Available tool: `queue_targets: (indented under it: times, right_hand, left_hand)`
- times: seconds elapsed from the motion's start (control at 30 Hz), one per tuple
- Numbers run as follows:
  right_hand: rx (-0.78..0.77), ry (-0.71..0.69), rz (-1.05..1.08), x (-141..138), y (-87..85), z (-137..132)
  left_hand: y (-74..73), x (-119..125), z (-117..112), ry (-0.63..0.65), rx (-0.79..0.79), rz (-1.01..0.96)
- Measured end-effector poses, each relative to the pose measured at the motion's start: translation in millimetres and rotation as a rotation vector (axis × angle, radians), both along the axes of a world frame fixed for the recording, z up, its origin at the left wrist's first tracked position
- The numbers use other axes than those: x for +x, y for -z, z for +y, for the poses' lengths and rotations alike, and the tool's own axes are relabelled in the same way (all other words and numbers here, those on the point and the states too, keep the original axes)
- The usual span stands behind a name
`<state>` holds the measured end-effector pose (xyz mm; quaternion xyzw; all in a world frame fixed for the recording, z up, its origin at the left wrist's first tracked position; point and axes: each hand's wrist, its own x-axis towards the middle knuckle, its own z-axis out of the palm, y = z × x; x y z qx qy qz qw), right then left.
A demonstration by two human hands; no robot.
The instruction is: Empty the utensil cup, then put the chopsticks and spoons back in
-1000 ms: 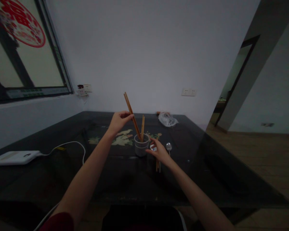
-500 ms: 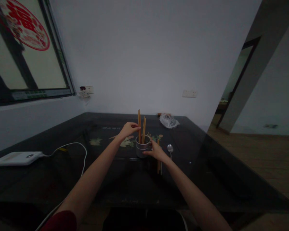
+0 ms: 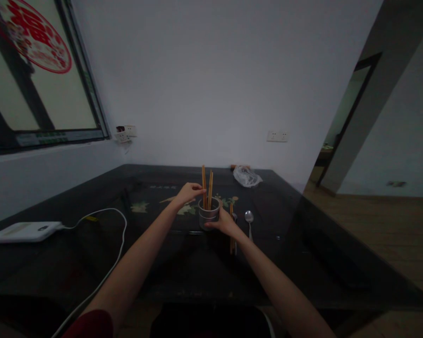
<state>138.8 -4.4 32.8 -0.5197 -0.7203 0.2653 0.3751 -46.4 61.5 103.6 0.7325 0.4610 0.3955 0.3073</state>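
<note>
A metal cup (image 3: 208, 217) stands upright on the dark table, with several wooden chopsticks (image 3: 210, 188) upright inside it. My left hand (image 3: 191, 191) pinches the left chopsticks just above the rim. Wrapped round the cup's right side is my right hand (image 3: 224, 222), its thumb across the front. Right beside that hand, more chopsticks (image 3: 231, 244) lie on the table, partly hidden by my wrist, along with something metallic. A metal spoon (image 3: 249, 218) lies farther right, bowl away from me.
At the back lies a clear plastic bag (image 3: 246, 176). A white power bank (image 3: 26, 232) with a white cable (image 3: 125, 230) rests at the left. The black table (image 3: 183, 277) meets the wall (image 3: 204, 94) behind.
My left hand has come down slightly, lowering the left chopsticks deeper into the cup. My right hand has shifted slightly left around the cup.
</note>
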Motion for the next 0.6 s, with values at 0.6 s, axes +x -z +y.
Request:
queue_targets:
  times: [0.6]
  right_hand:
    - [-0.004, -0.035, 0.028, 1.8, 4.5, 3.2]
  left_hand:
    - [-23.4, 4.2, 2.5, 0.052, 0.025, 0.087]
